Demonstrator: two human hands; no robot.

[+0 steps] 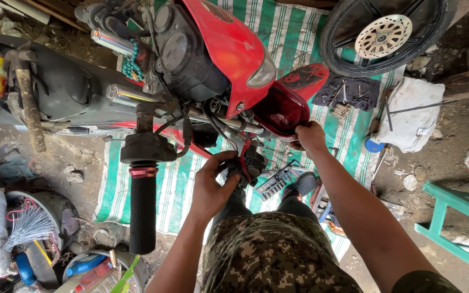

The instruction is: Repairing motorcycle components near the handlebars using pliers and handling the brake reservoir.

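Left hand (211,187) gripping a black fork-end part (249,165) under the motorcycle's red headlight cowl (229,49), fingers curled round it. Right hand (310,137) on the near rim of the red front mudguard (289,100), fingers closed over its edge. Black handlebar grip (143,209) hangs left. Loose wheel (384,35) far right, on the striped green tarp (294,32).

dirt floor (451,135) | striped mat (294,38) | on mat: wheel (381,35), dark tool cloth (348,91), socket rail (277,182)
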